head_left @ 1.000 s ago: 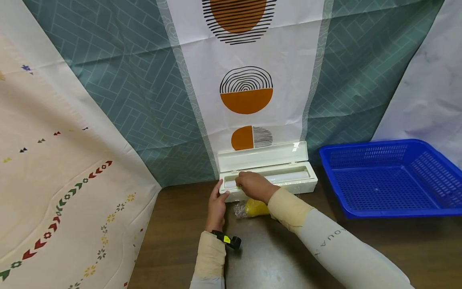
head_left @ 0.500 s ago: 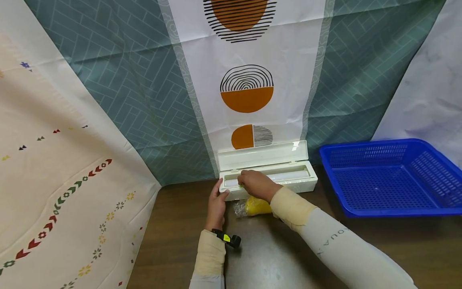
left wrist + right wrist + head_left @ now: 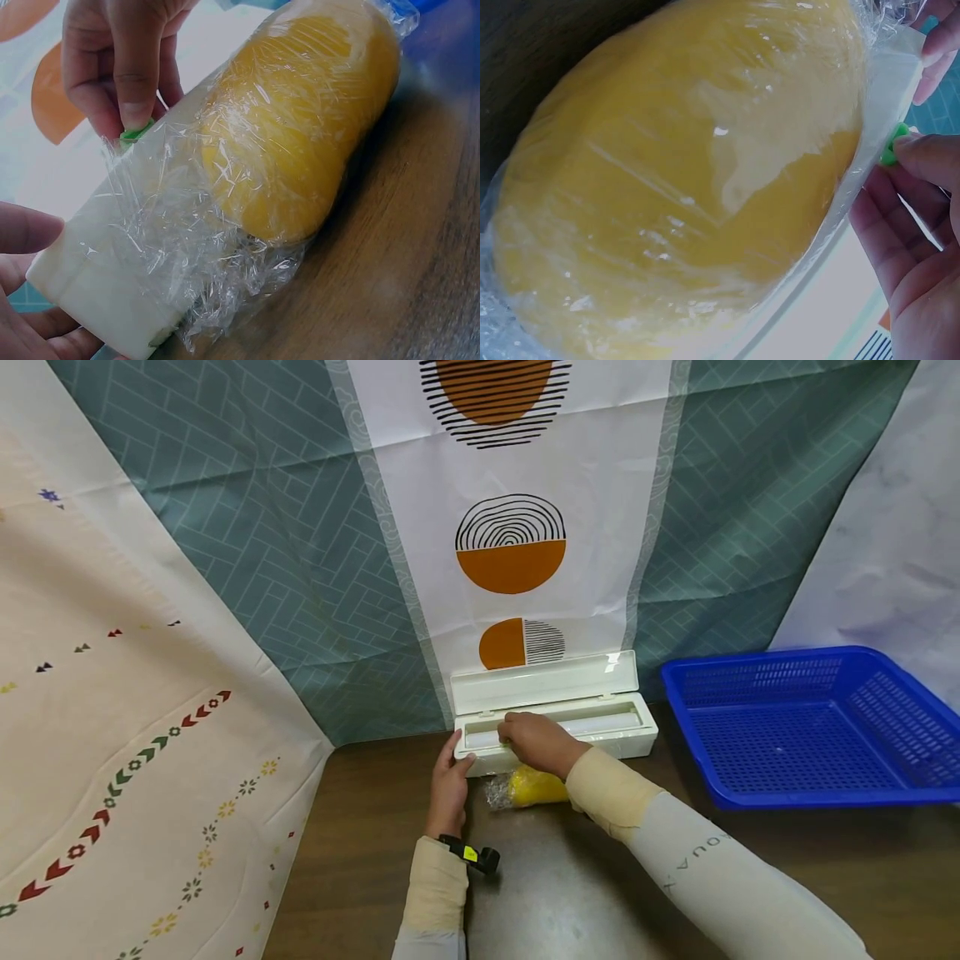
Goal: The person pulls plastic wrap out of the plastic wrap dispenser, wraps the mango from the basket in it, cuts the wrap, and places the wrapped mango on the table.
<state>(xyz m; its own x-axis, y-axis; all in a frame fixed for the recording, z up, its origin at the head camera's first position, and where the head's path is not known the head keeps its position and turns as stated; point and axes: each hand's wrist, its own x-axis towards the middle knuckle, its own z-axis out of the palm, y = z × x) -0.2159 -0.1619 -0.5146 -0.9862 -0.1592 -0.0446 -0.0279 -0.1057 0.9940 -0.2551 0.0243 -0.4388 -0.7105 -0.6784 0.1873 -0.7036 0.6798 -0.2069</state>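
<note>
Wrap dispenser (image 3: 632, 747) sits on the counter (image 3: 367, 835), backed up near the hanging cloth (image 3: 510, 568), its lid (image 3: 545, 685) tipped up and a white roll (image 3: 603, 724) in the trough. Left hand (image 3: 449, 789) grips the dispenser's left end, thumb at the front edge. Right hand (image 3: 540, 745) pinches a small green tab (image 3: 133, 137) along the front edge, left of the middle. Yellow bundle (image 3: 300, 127), wrapped in clear film, lies on the counter just in front of the dispenser; a crumpled tail of film (image 3: 217, 255) gathers at its left end. Whether that film joins the roll I cannot make out.

My reading: the step in hand is running the tab along the edge to part the film. I'd want the left hand firm, since the box looks light and may skid or swivel under a tug. One level, steady pass, thumb pressing lightly; lifting or twisting the tab could make it snag. Film wants to be taut, as slack wrap tends to bunch. I'd also mind the right cuff (image 3: 606, 793), which passes close over the bundle and might nudge it. Blue basket (image 3: 825, 798) stands to the right, clear of the stroke.
</note>
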